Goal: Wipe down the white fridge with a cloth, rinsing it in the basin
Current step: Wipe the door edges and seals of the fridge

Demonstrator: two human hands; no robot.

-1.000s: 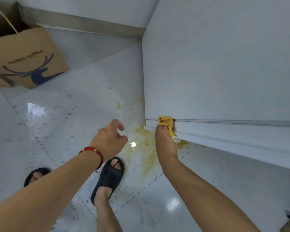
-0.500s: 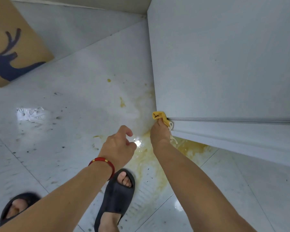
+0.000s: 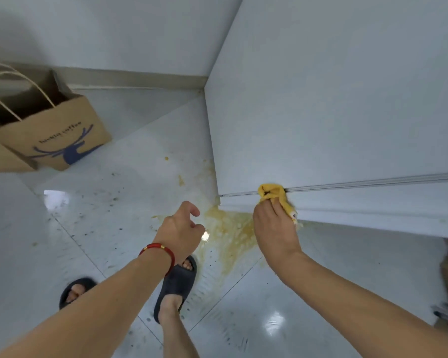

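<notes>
- One white fridge (image 3: pixel 334 104) is standing on the tiled floor (image 3: pixel 114 202), with a single grey seam (image 3: pixel 373 182) running across it low down.
- One yellow cloth (image 3: pixel 276 196) is being pressed against that seam, near the fridge's left corner.
- The right hand (image 3: pixel 274 236) is gripping the cloth, fingers curled round the bunched fabric, with a tail of it hanging out toward the lower panel.
- The left hand (image 3: pixel 181 228) is hanging in the air just left of the right one, fingers loosely curled and holding nothing; one red bracelet (image 3: pixel 158 250) is sitting on its wrist.
- Two dark slippers are showing under the arms: one (image 3: pixel 177 285) beneath the left wrist, the other (image 3: pixel 74 290) farther left.
- One yellowish puddle (image 3: pixel 230 228) is spreading over the floor at the fridge's corner, with two small spots of the same colour lying farther up the tiles.
- One brown paper bag (image 3: pixel 52 135) with a blue deer mark is standing by the wall, well apart from the fridge; a second brown edge beside it is cut off by the frame.
- Compared with half a second ago, the cloth has slid rightward along the seam, away from the corner where it was sitting.
- The left hand is keeping its loose curl, and the bag has come back fully into view.
</notes>
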